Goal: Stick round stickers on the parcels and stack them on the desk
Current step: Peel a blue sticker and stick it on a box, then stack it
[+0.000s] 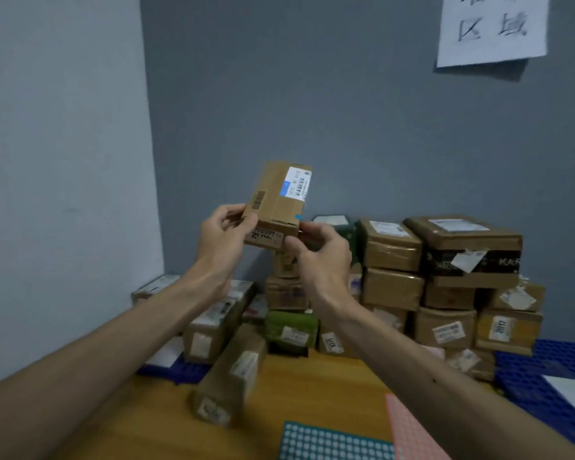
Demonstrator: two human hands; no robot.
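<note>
While the left hand [224,232] and right hand [321,252] pinch the lower corners of the cardboard parcel [274,197] — fingers curled round it — it stands tilted in open air before the grey wall [346,127]. Just beneath and rightward, stacked parcels [392,260] crowd the far edge of the desk [329,383]; sticker sheets [332,443] lie at its near edge.

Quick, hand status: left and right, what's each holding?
Left hand: grips the lower left corner of the small brown cardboard parcel with a white label.
Right hand: grips the same parcel's lower right end.
</note>
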